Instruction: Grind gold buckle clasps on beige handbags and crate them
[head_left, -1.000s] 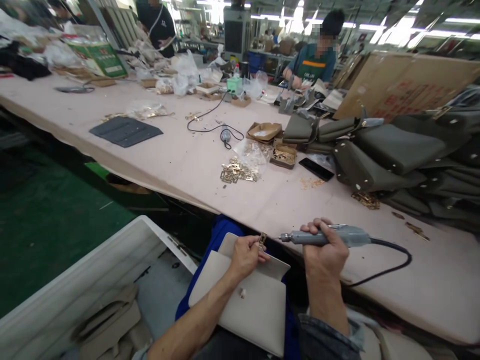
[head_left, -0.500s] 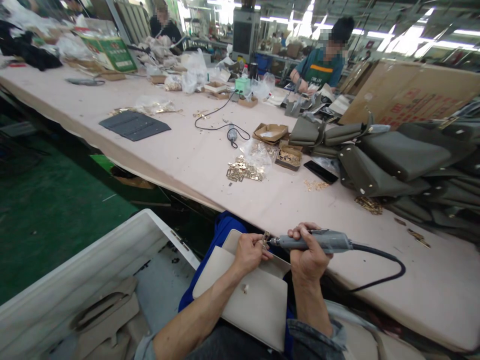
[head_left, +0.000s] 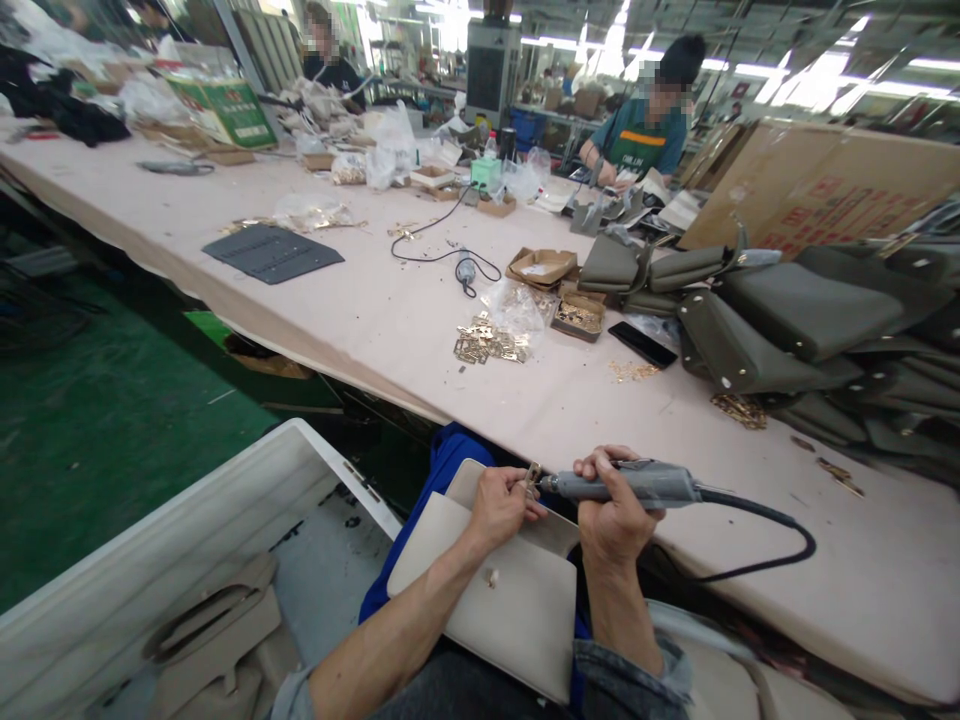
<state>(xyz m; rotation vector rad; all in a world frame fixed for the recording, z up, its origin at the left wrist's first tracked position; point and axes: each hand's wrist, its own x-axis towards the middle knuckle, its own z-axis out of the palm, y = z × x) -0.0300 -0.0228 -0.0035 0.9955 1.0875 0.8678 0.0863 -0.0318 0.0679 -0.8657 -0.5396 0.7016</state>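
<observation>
A cream handbag (head_left: 517, 610) with a small metal stud lies across my lap on blue cloth. My left hand (head_left: 501, 508) is closed at the bag's upper edge, pinching a small gold metal plate (head_left: 533, 474) between thumb and fingers. My right hand (head_left: 616, 505) is wrapped round a grey electric screwdriver (head_left: 651, 484), held nearly level. Its tip points left and meets the plate, or comes very close to it; the exact contact is too small to tell. A black cord (head_left: 780, 512) runs off the tool's right end.
A white bin (head_left: 300, 440) with beige bag pieces stands at lower left. On the table (head_left: 540, 410) lie gold metal plates (head_left: 487, 342), a phone (head_left: 642, 343), small cardboard boxes (head_left: 577, 315) and a second screwdriver (head_left: 466, 268). Dark bags (head_left: 810, 300) are piled at right. A co-worker (head_left: 643, 135) works across the table.
Almost nothing differs. Both hands, the screwdriver and the plate keep their places; the view has shifted very slightly.
</observation>
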